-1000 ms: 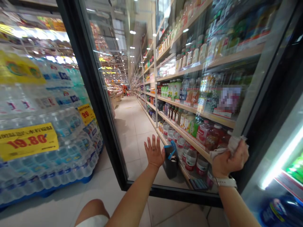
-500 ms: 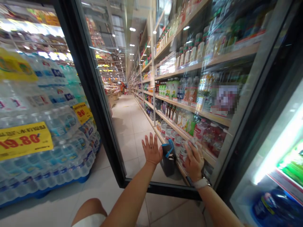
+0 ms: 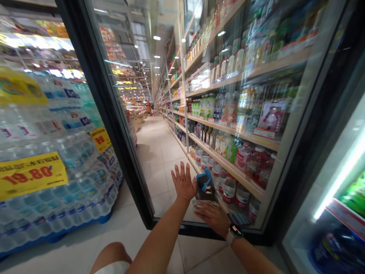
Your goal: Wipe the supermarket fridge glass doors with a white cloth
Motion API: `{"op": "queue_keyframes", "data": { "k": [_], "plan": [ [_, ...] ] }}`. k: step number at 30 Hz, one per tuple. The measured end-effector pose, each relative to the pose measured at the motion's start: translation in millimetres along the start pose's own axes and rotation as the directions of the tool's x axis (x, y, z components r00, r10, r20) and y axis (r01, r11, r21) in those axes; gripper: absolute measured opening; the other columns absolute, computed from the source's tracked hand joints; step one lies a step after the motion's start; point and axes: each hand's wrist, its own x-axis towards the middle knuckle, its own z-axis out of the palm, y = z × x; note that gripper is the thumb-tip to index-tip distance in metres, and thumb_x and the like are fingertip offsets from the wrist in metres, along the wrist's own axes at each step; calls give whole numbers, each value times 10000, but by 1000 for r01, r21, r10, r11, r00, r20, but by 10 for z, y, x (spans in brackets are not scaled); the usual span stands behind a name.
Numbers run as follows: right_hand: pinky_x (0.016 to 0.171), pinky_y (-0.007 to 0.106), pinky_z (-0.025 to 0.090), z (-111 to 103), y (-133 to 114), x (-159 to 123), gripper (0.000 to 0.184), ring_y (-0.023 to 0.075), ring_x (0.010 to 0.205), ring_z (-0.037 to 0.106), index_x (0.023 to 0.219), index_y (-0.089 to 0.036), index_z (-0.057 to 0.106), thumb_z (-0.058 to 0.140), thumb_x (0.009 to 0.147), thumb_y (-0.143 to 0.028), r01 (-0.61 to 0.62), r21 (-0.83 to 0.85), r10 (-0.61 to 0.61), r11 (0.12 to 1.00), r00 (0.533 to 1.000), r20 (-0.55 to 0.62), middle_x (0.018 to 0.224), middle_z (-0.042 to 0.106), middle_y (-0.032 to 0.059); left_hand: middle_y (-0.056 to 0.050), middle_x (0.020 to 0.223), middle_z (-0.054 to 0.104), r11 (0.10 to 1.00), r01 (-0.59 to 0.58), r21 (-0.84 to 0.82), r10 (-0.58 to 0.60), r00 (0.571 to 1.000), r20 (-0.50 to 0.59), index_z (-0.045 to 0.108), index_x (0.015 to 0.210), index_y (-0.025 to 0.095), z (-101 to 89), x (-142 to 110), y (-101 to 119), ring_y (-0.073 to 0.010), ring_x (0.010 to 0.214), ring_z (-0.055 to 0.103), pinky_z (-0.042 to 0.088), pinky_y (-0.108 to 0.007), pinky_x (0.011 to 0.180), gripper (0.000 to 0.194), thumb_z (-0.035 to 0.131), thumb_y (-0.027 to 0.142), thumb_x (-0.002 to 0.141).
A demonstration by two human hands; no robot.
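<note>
My left hand (image 3: 183,184) rests spread out, palm forward, against the lower part of the glass door (image 3: 148,156), which has a black frame (image 3: 119,152). My right hand (image 3: 212,219), with a watch on its wrist, presses a thin whitish wipe (image 3: 203,203) to the pane near the bottom rail; the fingers partly cover it. Through the glass, between and beyond the hands, a dark container (image 3: 201,186) with a blue strap shows near the shelf base. Its lower part is hidden.
Stacked packs of bottled water (image 3: 71,152) with a yellow price sign (image 3: 32,175) stand on a blue pallet at left. Drink shelves (image 3: 236,133) show in the glass. At right is a lit cooler with a dark blue pack (image 3: 336,247). My knee (image 3: 111,255) is below.
My right hand has moved down and left across the glass with the wipe, from beside the bottles to near the bottom rail. My left hand stays against the pane.
</note>
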Motion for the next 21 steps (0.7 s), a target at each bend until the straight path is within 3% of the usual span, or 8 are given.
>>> {"op": "queue_keyframes", "data": {
  "k": [4, 9, 15, 21],
  "plan": [
    [1094, 255, 379, 195, -88, -129, 299, 78, 1189, 549, 978, -279, 691, 394, 995, -245, 10, 24, -9, 1000, 998, -56, 1109, 706, -65, -174, 1554, 168, 1000, 4, 3, -4, 1000, 6, 115, 1501, 135, 7, -11, -3, -331, 1445, 86, 143, -592, 1152, 746, 480, 285, 867],
    [1116, 271, 352, 217, -64, -104, 258, 81, 1215, 530, 1015, -282, 686, 430, 986, -255, 30, 30, -29, 999, 999, -32, 1138, 698, -59, -179, 1553, 170, 1000, 7, -7, -7, 1000, 12, 119, 1500, 135, 20, -15, -13, -337, 1444, 85, 136, -603, 1148, 747, 481, 284, 864],
    [1075, 311, 407, -115, 147, 202, 273, 101, 1235, 527, 1157, -255, 637, 438, 979, -199, -6, 9, 5, 1000, 1000, 24, 1184, 681, -4, -173, 1555, 185, 1000, 0, 2, 0, 1000, -3, 109, 1501, 132, 38, -7, -20, -339, 1446, 78, 152, -613, 1143, 721, 437, 282, 877],
    [1166, 398, 273, -544, 365, 449, 347, 134, 1284, 486, 1210, -275, 609, 400, 974, -129, -70, -139, 62, 988, 996, -64, 1210, 668, -8, -183, 1539, 243, 1000, 21, 4, -21, 1000, 4, 157, 1497, 132, 86, -33, -34, -337, 1446, 102, 162, -611, 1141, 686, 416, 297, 884]
  ]
}}
